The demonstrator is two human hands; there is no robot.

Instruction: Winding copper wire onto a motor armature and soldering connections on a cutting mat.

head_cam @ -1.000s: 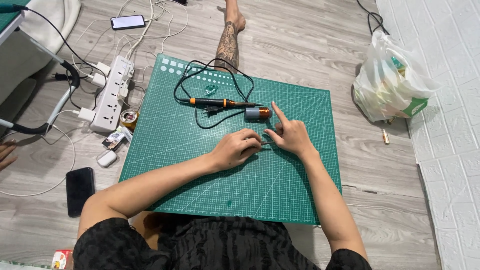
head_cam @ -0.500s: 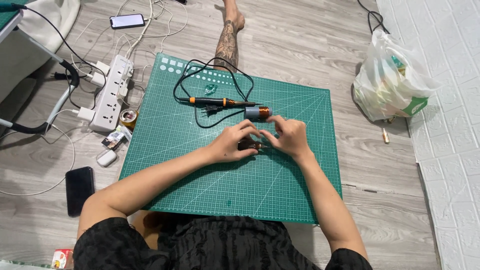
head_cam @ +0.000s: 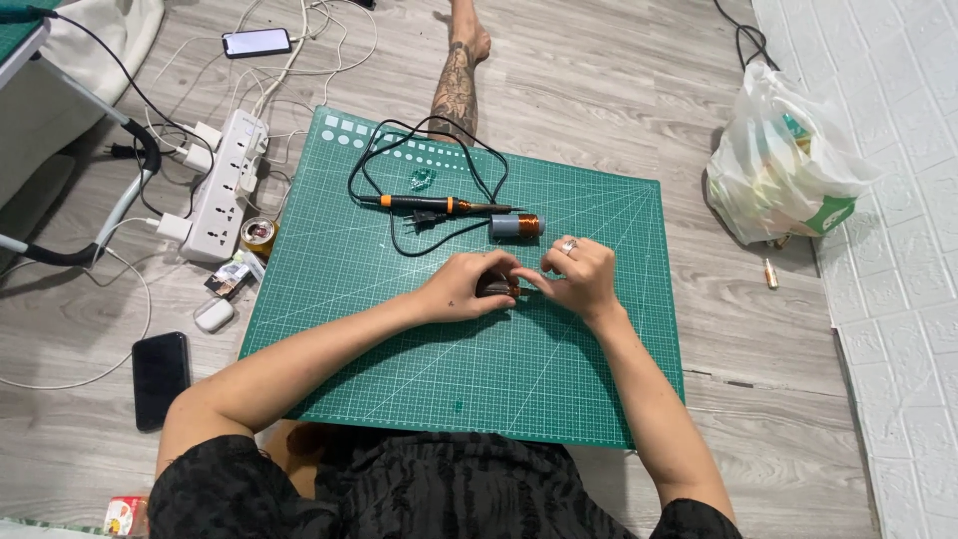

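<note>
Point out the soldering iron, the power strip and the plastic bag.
soldering iron (head_cam: 431, 204): head view, on its orange-and-black handle.
power strip (head_cam: 226, 186): head view, middle of its white body.
plastic bag (head_cam: 783, 160): head view, on its bulging side.

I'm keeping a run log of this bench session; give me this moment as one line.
left hand: holds small dark part | right hand: fingertips on same part | beyond: soldering iron, copper spool | surface: green cutting mat

We see home floor workspace: grey wood-look floor (head_cam: 619, 90), green cutting mat (head_cam: 399, 329), white power strip (head_cam: 228, 185), soldering iron (head_cam: 439, 205), white plastic bag (head_cam: 788, 165).
</note>
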